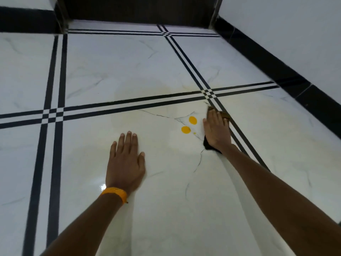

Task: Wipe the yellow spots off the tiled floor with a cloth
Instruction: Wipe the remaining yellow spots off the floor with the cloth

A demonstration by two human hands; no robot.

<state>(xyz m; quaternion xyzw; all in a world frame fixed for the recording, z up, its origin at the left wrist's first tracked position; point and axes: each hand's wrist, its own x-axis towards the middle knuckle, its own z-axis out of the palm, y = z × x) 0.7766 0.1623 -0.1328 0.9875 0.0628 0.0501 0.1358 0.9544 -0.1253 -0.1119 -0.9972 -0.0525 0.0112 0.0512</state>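
Two round yellow spots lie on the white marble-look floor tile [166, 191]: the upper spot [192, 120] and the lower spot [185, 130], with a tiny yellow speck [194, 133] beside them. My right hand [217, 131] presses flat on a dark cloth [208, 145], just right of the spots; the cloth shows only at the fingertips and under the wrist. My left hand [125, 161] rests flat on the tile, fingers apart, holding nothing, well left of the spots. A faint yellowish smear [171, 91] covers the tile beyond the spots.
Double black stripes [129, 106] cross the floor in a grid. A black skirting [287, 76] runs along the right wall, and a dark doorway [140, 10] stands at the far end. An orange band [114, 194] circles my left wrist.
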